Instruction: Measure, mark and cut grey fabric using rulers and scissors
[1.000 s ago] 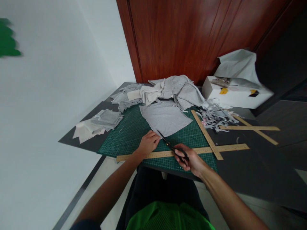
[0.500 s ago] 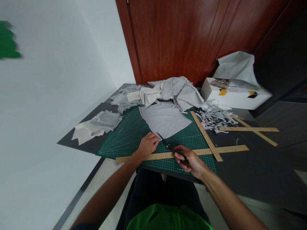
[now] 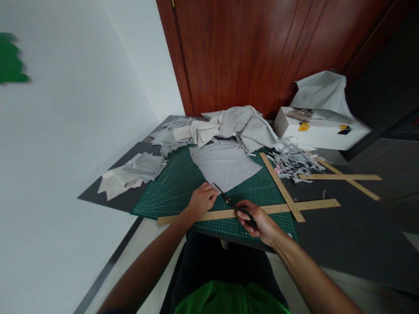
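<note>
My right hand (image 3: pixel 253 220) is closed around the handles of the black scissors (image 3: pixel 228 201), whose blades reach to the near corner of the grey cloth (image 3: pixel 225 163), and there my left hand (image 3: pixel 201 200) keeps its fingers curled at the edge, though I cannot tell if they pinch the cloth or only press it. This cloth is spread on the green mat (image 3: pixel 173 192), beyond a wooden ruler (image 3: pixel 216 215) that passes under my left wrist, and another ruler (image 3: pixel 276 179) crosses it at the right. Farther out on the dark table (image 3: pixel 327 226) are a folded pile (image 3: pixel 145 165) at the left, a crumpled heap (image 3: pixel 242 124) behind, and thin scraps (image 3: pixel 293 162) near the white box (image 3: pixel 322 131).
</note>
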### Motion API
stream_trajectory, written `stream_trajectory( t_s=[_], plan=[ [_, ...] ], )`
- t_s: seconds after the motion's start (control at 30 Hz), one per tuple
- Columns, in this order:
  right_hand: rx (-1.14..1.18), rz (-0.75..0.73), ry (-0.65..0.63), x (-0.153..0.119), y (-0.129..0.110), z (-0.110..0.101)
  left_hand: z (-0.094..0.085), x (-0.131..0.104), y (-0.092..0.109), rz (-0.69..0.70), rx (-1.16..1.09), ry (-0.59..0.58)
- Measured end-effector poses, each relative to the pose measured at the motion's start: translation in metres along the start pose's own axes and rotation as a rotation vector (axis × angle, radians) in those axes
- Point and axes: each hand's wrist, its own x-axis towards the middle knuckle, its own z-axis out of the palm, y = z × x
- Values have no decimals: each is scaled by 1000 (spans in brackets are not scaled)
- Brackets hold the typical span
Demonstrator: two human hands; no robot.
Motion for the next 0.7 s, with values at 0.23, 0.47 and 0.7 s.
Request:
stream_trajectory(
  t_s=[0.23,0.47,0.7],
  plan=[
    [26,-2,-2,9,3,4,-1,-1,2,2,-22,25],
    [-3,-4,16,7,-4,7,-2,0,3,0,-26,29],
    [23,1,-3,13,-8,12,-2,0,4,0,-35,24]
  ],
)
